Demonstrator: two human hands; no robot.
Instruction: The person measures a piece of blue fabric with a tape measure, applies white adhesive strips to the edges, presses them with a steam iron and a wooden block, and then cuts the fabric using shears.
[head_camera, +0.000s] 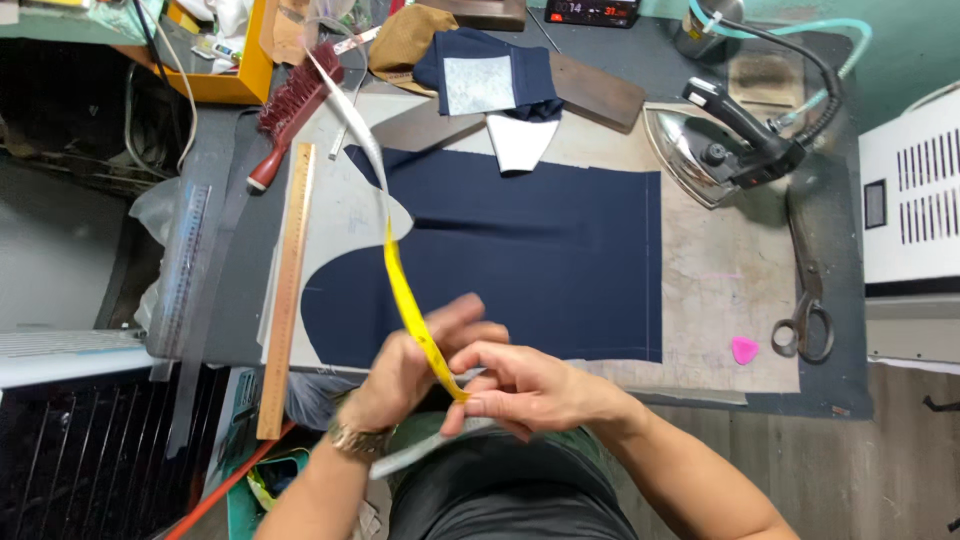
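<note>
- Left hand (410, 365) and right hand (520, 385) close together at the near edge of the bench (845, 380), fingers overlapping, both pinched on the yellow measuring tape (415, 320).
- Right hand thumb and forefinger clamped on the tape's lower end; left hand fingers curled around the tape just above, a metal wristwatch (358, 440) on that wrist.
- Tape rising from the hands up and to the left, yellow near the fingers, pale and blurred farther up, crossing the grey pattern piece (345, 215).
- Navy fabric panel (540, 260) lying flat on the bench just beyond the hands, a faint chalk line along its right edge, the grey pattern piece overlapping its left side.
- Wooden ruler (288, 290) lying lengthwise left of the pattern piece; clear plastic ruler (182, 265) farther left near the bench edge.
- Red-handled brush (290, 110) at the far left, beside an orange box (250, 65).
- Folded navy piece with a white lining patch (485, 80) at the far side, on a dark wooden block (600, 90).
- Steam iron (715, 145) resting at the far right, hose coiling away behind it.
- Scissors (805, 310) lying right of the pale pressing cloth (720, 290), pink tailor's chalk (744, 349) just beside their handles.
</note>
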